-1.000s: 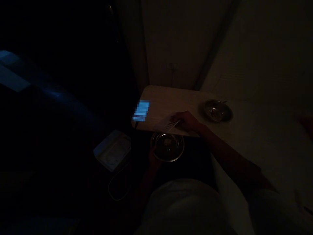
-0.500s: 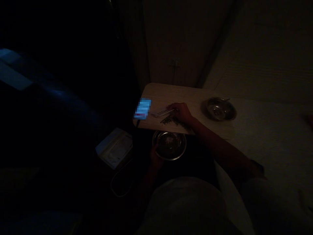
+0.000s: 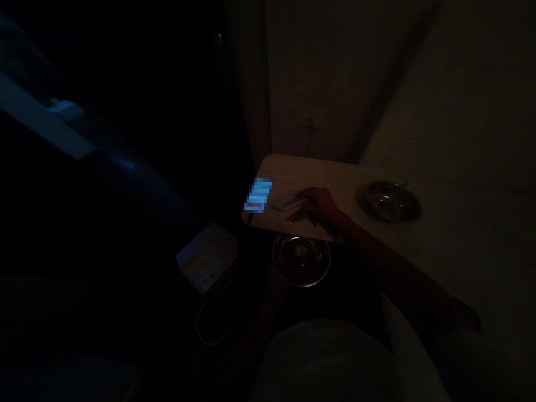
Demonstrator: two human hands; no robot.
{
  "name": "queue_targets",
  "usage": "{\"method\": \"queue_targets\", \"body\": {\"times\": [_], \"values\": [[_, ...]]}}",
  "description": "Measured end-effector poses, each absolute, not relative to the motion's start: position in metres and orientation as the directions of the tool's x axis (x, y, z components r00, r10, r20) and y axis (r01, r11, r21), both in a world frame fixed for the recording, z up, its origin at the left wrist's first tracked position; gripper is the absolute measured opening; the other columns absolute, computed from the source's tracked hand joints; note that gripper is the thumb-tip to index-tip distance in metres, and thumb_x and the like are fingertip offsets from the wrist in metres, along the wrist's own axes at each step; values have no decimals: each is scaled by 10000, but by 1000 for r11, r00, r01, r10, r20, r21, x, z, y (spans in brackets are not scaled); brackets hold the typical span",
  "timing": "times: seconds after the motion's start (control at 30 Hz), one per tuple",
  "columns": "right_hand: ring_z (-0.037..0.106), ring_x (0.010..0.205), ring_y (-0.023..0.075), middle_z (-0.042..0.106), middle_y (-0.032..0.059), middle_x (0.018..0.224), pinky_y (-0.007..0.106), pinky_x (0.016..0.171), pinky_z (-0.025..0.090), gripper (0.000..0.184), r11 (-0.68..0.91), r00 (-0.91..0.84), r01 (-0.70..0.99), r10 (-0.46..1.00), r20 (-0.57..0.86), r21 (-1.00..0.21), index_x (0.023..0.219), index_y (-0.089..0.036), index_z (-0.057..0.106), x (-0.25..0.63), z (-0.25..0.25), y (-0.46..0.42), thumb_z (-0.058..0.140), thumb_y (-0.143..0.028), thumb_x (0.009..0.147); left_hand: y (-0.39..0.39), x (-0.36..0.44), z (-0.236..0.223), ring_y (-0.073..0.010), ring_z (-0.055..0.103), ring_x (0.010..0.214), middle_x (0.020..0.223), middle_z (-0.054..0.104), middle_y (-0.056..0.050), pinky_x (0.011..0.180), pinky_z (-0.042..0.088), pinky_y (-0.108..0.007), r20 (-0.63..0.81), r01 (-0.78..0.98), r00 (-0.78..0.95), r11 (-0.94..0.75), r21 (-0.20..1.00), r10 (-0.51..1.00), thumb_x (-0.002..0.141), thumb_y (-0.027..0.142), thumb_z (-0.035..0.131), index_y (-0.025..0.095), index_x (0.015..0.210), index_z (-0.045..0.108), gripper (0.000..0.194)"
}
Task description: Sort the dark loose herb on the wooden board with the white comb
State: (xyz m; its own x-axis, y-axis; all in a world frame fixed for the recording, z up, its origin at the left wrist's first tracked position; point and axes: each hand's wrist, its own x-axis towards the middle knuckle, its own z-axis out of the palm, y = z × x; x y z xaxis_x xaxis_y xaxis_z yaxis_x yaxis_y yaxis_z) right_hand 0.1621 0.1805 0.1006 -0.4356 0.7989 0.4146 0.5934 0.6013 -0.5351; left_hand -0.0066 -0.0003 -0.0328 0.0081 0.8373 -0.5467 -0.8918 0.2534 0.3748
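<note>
The scene is very dark. At the table's near edge, my left hand (image 3: 280, 272) grips the left rim of a metal bowl (image 3: 315, 277), which has some pale bits inside. Over the tabletop, my right hand (image 3: 324, 202) is closed on one end of a white slotted strip (image 3: 288, 204); its exact kind does not show. Just below the strip, a small heap of dark, loose bits (image 3: 297, 216) lies on the light wooden table (image 3: 288, 167), partly hidden by my right hand and forearm.
A lit phone (image 3: 258, 195), its screen blurred out, stands at the table's left end. Another metal bowl (image 3: 391, 202), with a utensil handle at its rim, sits on the right. A whitish box (image 3: 209, 258) is low on the left, beside a pale cord loop (image 3: 211, 329). Behind is a wall socket (image 3: 312, 120).
The camera view has turned, so everything sits further right and lower. Both hands keep their holds, and the strip remains beside the heap, with little visible movement relative to the table.
</note>
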Motion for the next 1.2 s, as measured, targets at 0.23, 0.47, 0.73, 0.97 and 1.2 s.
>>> {"method": "queue_targets", "body": {"times": [0.23,0.47,0.73,0.97,1.2], "values": [[706,960,205,759,45,1014,341,898,519,386,609,-423,560,793,438,-562,912,-204,755,170,104,180,497,-29,683,0,-6,-20,-317,659,1062,878,750,-105,976,485,-442,-639,-883,9,307,356,769,750,258,648,167,847,727,155],[707,931,206,760,58,993,332,873,519,334,612,-443,542,790,424,-576,890,-194,756,159,109,177,540,-52,678,-1,-5,-11,-289,670,1040,920,754,-85,976,488,-444,-626,-881,20,311,358,779,775,258,616,181,918,728,196],[704,902,204,760,67,951,339,877,512,361,648,-469,498,760,450,-576,845,-181,758,165,106,178,516,-27,626,-4,-9,-11,-288,655,1088,950,753,-72,1000,477,-444,-614,-876,-39,269,401,788,769,266,632,193,929,724,199],[705,919,197,758,61,979,324,869,519,360,617,-444,494,785,433,-613,873,-187,761,154,106,178,515,-33,661,-8,-19,-19,-292,647,1105,938,752,-79,994,488,-450,-682,-867,-52,306,393,729,797,280,601,199,901,725,182],[703,885,205,760,66,937,323,840,526,347,649,-437,467,760,481,-601,821,-170,756,159,104,181,517,-28,612,-15,-25,-20,-249,657,1089,910,750,-41,991,494,-412,-673,-865,-178,211,455,718,781,195,624,219,923,710,167]]}}
